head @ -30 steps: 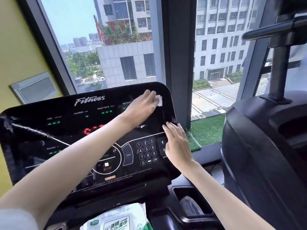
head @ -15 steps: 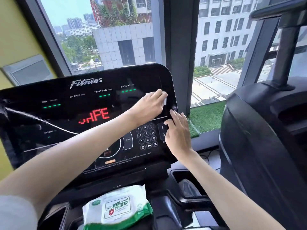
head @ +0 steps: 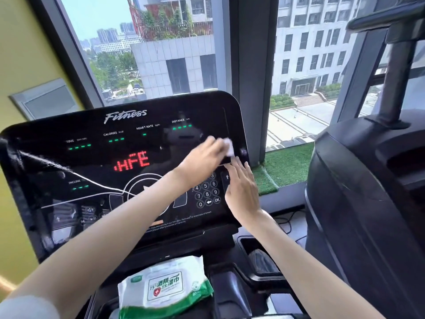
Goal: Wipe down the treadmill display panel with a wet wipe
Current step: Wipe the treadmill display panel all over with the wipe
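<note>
the left hand (head: 204,157) has travelled down the right side of the display panel (head: 92,162). a second ago it was up near the top right corner, and now it sits lower on that edge, smeared by motion blur. it grips the wet wipe (head: 228,146), a white wad showing past the fingertips and pressed to the glossy black face just inside the right rim. the right hand (head: 241,194) has kept its place at the lower right edge. it is open, with straight fingers laid flat on the panel beside the keypad (head: 205,192), apparently bracing it. the red readout (head: 132,161) has scrolled to different letters, so the console is live. stray presses by either hand near the buttons could trigger something.

judged from this, the right margin is being covered in a downward pass. the wide middle and left of the panel, streaked with glare, probably remain to be done.

the panel tilts up toward the person. below it, a green and white pack of wipes (head: 163,288) lies in the near console tray, and a cup holder (head: 259,256) is to its right. behind is a tall window (head: 174,54) onto city buildings, with a strip of green turf (head: 287,164) on the sill. a yellow wall (head: 20,65) stands at left and a bulky dark machine (head: 368,203) at right.
</note>
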Motion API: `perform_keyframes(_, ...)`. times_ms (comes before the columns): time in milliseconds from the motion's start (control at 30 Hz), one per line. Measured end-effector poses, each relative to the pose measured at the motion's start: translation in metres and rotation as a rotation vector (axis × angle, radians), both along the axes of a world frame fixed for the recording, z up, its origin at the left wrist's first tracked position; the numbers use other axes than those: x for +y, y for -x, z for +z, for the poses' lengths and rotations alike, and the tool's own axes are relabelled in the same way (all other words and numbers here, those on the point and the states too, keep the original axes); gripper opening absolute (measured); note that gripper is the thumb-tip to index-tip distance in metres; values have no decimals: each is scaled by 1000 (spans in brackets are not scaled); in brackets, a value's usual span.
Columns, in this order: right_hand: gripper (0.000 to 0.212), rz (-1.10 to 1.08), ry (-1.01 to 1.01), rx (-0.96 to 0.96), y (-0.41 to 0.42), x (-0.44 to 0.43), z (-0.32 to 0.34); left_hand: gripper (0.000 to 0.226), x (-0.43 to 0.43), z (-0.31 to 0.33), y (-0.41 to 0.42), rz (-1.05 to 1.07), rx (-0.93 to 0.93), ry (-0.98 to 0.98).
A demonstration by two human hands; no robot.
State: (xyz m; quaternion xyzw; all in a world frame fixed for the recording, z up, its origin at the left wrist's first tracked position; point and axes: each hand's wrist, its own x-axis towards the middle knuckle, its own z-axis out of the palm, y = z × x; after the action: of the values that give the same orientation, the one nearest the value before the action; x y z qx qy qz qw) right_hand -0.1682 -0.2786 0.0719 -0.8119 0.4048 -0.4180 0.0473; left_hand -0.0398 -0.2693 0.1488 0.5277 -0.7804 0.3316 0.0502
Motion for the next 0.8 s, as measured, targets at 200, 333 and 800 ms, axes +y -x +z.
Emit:
perform_keyframes(200,42,22,3,-53,-3,-3,-6,63,-5,10,-20,252,679,303)
perform_keyframes(333,29,34,19,-36,-3,-7,-7,54,6,-16,1,-8,204,-56)
perform_keyframes(800,61,23,33,15,-1,-12,-14,52,10,1,-30,269,703,289)
